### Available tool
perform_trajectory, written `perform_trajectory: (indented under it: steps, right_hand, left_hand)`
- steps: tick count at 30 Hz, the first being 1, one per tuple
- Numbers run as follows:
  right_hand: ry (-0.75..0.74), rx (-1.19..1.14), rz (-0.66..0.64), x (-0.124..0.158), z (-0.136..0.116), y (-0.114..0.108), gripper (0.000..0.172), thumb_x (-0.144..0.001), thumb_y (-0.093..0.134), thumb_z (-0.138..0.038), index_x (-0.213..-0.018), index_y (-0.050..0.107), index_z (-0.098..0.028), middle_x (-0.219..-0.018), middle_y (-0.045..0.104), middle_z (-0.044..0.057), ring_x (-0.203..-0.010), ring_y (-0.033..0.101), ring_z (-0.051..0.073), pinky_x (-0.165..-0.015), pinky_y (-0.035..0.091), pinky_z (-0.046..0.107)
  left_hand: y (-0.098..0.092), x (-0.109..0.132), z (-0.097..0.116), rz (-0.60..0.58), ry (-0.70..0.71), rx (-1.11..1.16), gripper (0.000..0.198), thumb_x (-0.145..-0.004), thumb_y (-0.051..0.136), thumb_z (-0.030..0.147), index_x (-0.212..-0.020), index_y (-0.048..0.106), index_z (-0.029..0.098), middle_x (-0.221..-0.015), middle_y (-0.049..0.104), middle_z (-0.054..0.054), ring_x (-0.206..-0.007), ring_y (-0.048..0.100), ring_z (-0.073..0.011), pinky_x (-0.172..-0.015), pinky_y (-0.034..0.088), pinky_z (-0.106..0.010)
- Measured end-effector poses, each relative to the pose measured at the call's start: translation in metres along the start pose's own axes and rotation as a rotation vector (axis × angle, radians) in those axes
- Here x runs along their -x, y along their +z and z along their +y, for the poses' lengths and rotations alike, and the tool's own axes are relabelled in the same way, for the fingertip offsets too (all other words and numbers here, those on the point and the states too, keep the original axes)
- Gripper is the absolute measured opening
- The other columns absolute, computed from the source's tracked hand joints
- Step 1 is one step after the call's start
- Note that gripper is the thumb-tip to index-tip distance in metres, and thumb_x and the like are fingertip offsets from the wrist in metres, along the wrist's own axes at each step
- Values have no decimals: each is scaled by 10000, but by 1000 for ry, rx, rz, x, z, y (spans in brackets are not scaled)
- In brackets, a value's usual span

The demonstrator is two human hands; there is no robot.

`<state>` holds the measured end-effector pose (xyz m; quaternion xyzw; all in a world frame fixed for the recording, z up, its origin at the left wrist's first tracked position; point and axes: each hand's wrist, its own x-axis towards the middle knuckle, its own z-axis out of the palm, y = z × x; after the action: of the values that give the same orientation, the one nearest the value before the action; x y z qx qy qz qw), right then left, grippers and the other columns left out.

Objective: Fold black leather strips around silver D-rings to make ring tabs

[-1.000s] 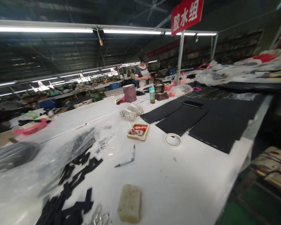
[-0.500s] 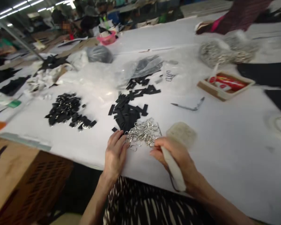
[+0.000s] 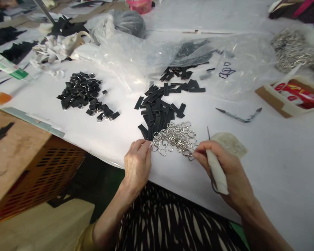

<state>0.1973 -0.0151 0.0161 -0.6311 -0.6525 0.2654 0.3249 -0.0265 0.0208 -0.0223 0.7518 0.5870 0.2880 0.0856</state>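
Note:
My left hand rests on the table's near side, fingers bent and together. Its fingertips meet the near end of a heap of black strips and the left edge of a pile of silver D-rings; what they pinch, if anything, is hidden. In my right hand is a thin metal tool with a white-wrapped handle, its tip pointing away from me. The thumb and forefinger of that hand come together at the D-rings on the pile's right edge.
Left lies a heap of black tabs with rings. Clear plastic bags spread behind the strips. To the right are a beige pad, a grey pen-like tool and a box holding a red packet. An orange crate stands below left.
The view has tipped down and closer. The D-rings lie more spread out. My right hand's tool tip has shifted from the pile to its right side, while my left hand stays by the strips.

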Motion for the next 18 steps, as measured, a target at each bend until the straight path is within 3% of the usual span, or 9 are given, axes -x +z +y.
perform_trajectory:
  steps: [5, 9, 11, 14, 18]
  right_hand:
    - [-9, 14, -6, 7, 2, 2, 81, -912, 556, -311, -866, 543, -247, -726, 565, -29, -603, 506, 149, -549, 379, 268]
    - [-48, 9, -1, 7, 2, 7, 73, -914, 555, -299, -868, 543, -243, -736, 569, -26, -615, 514, 151, -552, 379, 261]
    - [-64, 2, -16, 7, 1, 11, 60, -920, 546, -290, -883, 539, -244, -725, 560, -30, -602, 503, 147, -548, 374, 257]
    - [-79, -19, -36, 8, 0, 16, 37, -926, 532, -272, -904, 536, -243, -742, 551, -30, -626, 500, 144, -566, 375, 251]
    - [-46, 2, -21, 8, 1, 17, 22, -917, 539, -247, -897, 543, -240, -747, 539, -32, -647, 490, 140, -572, 363, 246]
  left_hand:
    - [-10, -17, -15, 42, 7, -44, 195, -852, 500, 72, -943, 655, 149, -974, 659, -88, -873, 599, -217, -763, 517, -335]
    - [-11, -41, -21, -113, 152, -79, 223, -869, 473, 74, -965, 655, 161, -1045, 657, -76, -920, 567, -222, -781, 499, -337]
    - [-8, -52, -20, -206, 96, -62, 161, -882, 504, 146, -922, 659, 159, -986, 657, -72, -870, 578, -208, -754, 492, -320]
    - [1, -64, -14, -243, -66, -79, 186, -883, 542, 295, -883, 658, 150, -923, 630, -74, -767, 595, -190, -680, 473, -308]
    - [7, -74, -1, -314, -127, -243, 250, -854, 562, 366, -874, 657, 135, -893, 620, -101, -759, 602, -233, -622, 430, -333]
